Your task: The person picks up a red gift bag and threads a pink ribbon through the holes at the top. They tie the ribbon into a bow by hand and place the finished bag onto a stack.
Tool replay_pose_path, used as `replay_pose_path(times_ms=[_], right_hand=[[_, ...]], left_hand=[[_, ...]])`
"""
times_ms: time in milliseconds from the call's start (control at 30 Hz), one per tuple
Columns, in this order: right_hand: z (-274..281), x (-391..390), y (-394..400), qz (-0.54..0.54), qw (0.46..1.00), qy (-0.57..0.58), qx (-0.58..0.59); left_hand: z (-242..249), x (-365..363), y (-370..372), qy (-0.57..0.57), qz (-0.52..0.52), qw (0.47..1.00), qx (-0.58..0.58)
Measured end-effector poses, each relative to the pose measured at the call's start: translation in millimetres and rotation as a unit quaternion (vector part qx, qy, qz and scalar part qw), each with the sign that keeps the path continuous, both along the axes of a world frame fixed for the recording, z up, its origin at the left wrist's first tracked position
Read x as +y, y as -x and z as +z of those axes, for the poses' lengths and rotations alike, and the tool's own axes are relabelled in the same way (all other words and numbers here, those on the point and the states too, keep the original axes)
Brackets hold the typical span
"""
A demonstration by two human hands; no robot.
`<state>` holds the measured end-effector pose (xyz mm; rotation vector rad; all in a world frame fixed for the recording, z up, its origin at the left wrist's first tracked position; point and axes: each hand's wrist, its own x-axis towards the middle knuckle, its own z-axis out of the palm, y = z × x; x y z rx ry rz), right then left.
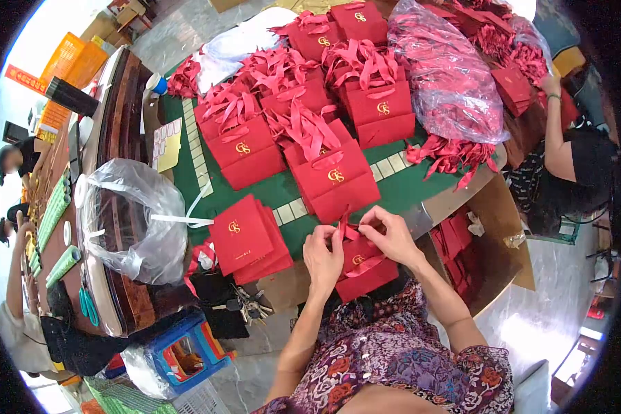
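Note:
A small red paper gift bag (367, 274) with gold lettering lies close in front of me, at the near edge of the green table. Above it, my left hand (323, 257) pinches a red ribbon (347, 225) at the bag's top left. My right hand (391, 236) has thumb and forefinger closed on the ribbon at the top right. Exactly how the ribbon runs between the fingertips is hard to make out. Just beyond my hands stands a row of red bags (338, 181) with ribbon handles. Left of my left hand lie flat red bags (245, 234) without visible ribbons.
More bags with ribbons (381, 103) stand at the back. A plastic sack of ribbons (448, 76) lies to their right. An open carton (486, 238) holding red bags is at right. A clear plastic bag (134, 221) hangs at left. Another person's arm (557, 134) reaches in at right.

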<state>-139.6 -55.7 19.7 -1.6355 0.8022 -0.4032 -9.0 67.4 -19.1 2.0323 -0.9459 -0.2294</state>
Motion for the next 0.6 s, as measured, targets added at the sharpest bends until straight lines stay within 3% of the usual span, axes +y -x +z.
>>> replay_pose_path(times_ms=[167, 333, 467, 600], right_hand=[[1.0, 1.4, -6.2, 0.033, 0.998, 0.054, 0.010], [0.8, -1.2, -8.8, 0.049, 0.995, 0.091, -0.008], [0.6, -2.3, -8.2, 0.059, 0.993, 0.097, -0.010], [-0.7, -3.5, -7.8, 0.069, 0.993, 0.099, -0.002]], left_hand=[[9.4, 2.0, -1.5, 0.005, 0.012, 0.995, 0.100], [7.9, 1.3, 7.5, 0.114, 0.007, 0.970, 0.217], [10.8, 0.5, 10.7, 0.117, -0.003, 0.969, 0.219], [13.3, -0.3, 12.1, 0.082, -0.025, 0.986, 0.144]])
